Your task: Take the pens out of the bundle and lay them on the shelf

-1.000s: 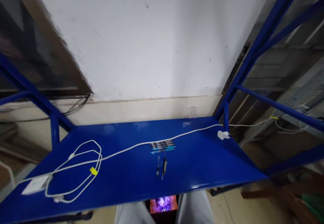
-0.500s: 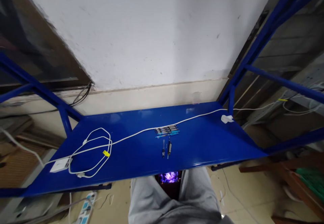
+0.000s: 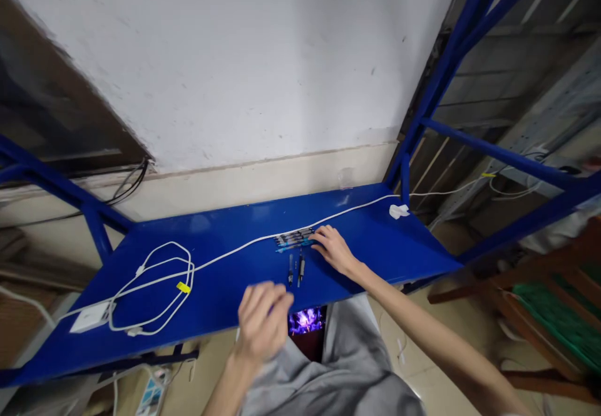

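Observation:
A row of several pens [image 3: 292,239] lies side by side on the blue table [image 3: 235,303], mostly grey and black with a light blue one at the front. My right hand [image 3: 331,248] reaches over their right ends, thumb and fingers a little apart; I cannot tell whether the fingertips touch a pen. Nearer me lie a clear pen barrel [image 3: 290,270], tiny parts beside it, and a dark pen piece [image 3: 301,269]. My left hand [image 3: 263,319] is raised over the table's front edge, loosely curled and smeared by motion, so what its fingers do is unclear.
A white cable [image 3: 248,245] crosses the table behind the pens. At the left are a looped cable [image 3: 190,272] with a yellow tag and a white adapter [image 3: 91,317]. Crumpled tissue [image 3: 399,211] lies at the back right. A lit screen [image 3: 307,321] rests between my legs.
Both my hands have come into view: the right one to the pens' right ends, the left one over the front edge. The view has shifted a little; the pens appear unmoved.

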`<state>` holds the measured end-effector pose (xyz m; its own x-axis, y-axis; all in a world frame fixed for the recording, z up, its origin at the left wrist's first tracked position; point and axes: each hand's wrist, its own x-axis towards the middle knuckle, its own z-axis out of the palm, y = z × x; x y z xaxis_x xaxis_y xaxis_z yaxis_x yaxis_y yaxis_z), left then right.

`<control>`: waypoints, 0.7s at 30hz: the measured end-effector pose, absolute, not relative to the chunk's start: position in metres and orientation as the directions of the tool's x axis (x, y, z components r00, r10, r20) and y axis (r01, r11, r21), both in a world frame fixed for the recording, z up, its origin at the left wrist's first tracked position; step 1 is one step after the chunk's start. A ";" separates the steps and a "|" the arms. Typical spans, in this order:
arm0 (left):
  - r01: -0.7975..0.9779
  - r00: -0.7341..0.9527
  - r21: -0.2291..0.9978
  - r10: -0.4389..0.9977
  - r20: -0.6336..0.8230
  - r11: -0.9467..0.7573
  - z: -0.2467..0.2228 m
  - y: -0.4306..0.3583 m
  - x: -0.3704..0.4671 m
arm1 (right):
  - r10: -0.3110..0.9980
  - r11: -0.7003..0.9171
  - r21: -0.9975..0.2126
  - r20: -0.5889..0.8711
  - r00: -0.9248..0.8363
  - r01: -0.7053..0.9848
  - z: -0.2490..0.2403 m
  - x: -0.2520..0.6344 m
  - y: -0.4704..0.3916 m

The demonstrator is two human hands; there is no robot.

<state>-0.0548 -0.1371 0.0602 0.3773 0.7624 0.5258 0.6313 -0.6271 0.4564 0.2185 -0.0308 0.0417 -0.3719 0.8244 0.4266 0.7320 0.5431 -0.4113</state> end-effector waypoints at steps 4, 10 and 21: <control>0.628 0.228 0.463 0.716 0.660 -0.626 0.057 -0.084 -0.031 | 0.831 0.527 -0.244 0.346 -0.435 0.814 0.006 0.204 -0.007; 0.669 0.289 0.413 0.728 0.622 -0.618 0.034 -0.018 -0.016 | 0.793 0.537 -0.165 0.434 -0.429 0.827 -0.002 0.201 -0.002; 0.646 0.433 0.256 0.622 0.653 -0.719 0.026 0.038 -0.023 | 0.814 0.477 -0.732 0.577 0.071 0.486 0.015 0.186 0.029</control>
